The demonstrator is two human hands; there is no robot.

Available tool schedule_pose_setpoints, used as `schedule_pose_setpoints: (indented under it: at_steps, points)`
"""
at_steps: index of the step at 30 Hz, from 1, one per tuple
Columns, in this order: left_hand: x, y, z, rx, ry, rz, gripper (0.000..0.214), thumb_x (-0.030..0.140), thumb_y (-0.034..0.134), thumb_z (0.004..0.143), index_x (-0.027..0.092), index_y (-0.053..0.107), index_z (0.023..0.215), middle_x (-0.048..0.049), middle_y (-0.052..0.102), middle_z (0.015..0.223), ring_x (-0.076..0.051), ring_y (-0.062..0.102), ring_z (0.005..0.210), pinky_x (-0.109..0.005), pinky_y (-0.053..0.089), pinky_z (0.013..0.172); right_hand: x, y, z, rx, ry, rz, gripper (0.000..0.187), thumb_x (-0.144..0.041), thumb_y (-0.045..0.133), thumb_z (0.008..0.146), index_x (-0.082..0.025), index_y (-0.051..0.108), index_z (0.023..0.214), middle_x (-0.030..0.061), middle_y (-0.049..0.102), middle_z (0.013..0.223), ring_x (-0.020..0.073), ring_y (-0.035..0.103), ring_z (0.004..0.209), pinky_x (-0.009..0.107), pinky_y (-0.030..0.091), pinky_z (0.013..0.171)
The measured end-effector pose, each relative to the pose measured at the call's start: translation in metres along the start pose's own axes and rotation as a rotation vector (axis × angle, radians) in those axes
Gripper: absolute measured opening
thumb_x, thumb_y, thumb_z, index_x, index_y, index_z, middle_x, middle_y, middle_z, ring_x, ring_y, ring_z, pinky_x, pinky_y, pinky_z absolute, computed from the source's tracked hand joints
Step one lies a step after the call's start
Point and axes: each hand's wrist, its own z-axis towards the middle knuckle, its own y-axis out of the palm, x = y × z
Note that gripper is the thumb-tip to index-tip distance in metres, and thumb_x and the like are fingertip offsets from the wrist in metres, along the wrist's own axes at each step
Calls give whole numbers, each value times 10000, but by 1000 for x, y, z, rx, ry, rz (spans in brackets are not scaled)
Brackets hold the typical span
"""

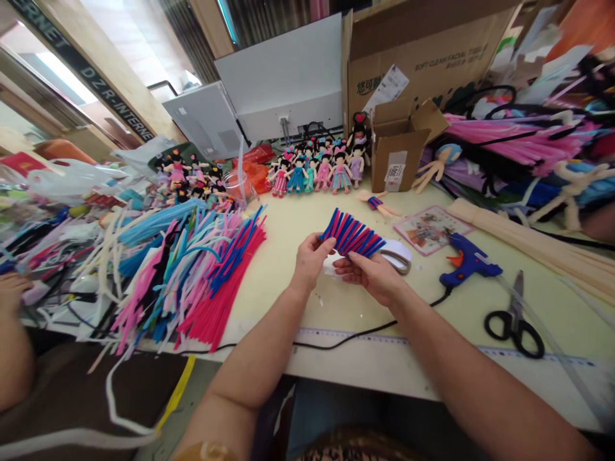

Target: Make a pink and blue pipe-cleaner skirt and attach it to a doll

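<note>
Between my two hands is a strip of blue and red pipe cleaners [353, 232], laid side by side in alternating colours and fanned out at the top. My left hand [311, 257] pinches its left end between thumb and fingers. At the lower right edge, my right hand [368, 272] grips it, the other fingers curled beneath. Just behind my right hand lies a roll of tape [398, 256]. A small doll body [377, 203] with a blue and red striped piece lies beyond the strip.
Right of my hands lie a blue glue gun [468, 261], black-handled scissors [516, 323] and a picture card [430, 227]. Pipe cleaner bundles [192, 269] cover the left side. Several finished dolls [317, 168] stand behind, beside a small cardboard box [398, 150]. Another person's arm [14, 333] shows far left.
</note>
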Motion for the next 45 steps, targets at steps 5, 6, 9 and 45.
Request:
schedule_pose_setpoints:
  at_steps: [5, 6, 9, 45]
  points:
    - [-3, -4, 4, 48, -23, -7, 193, 308, 679, 687, 167, 606, 797, 36, 578, 600, -93, 518, 550, -236, 377, 569, -2, 1, -1, 75, 7, -55, 197, -340, 659, 793, -156, 680, 858, 65, 728, 802, 131, 668, 683, 214, 498, 583]
    - [-3, -4, 4, 52, -21, -5, 193, 298, 685, 676, 168, 602, 792, 37, 578, 608, -92, 517, 549, -237, 383, 573, -3, 1, -1, 85, 6, -66, 204, -346, 669, 784, -156, 678, 858, 64, 727, 790, 132, 666, 672, 217, 496, 580]
    - [-4, -4, 5, 63, 5, 41, 195, 287, 693, 666, 174, 584, 780, 37, 575, 639, -95, 518, 555, -244, 404, 587, -1, 2, 0, 85, 6, -80, 213, -355, 679, 774, -157, 672, 854, 63, 725, 755, 140, 667, 643, 233, 504, 582]
    - [-5, -2, -10, -135, 885, 898, 205, 147, 487, 875, 218, 637, 994, -64, 649, 971, -177, 593, 945, -322, 440, 849, -7, 6, -2, 79, 47, 137, 84, -240, 566, 831, -186, 614, 789, 26, 696, 701, 121, 657, 651, 228, 515, 618]
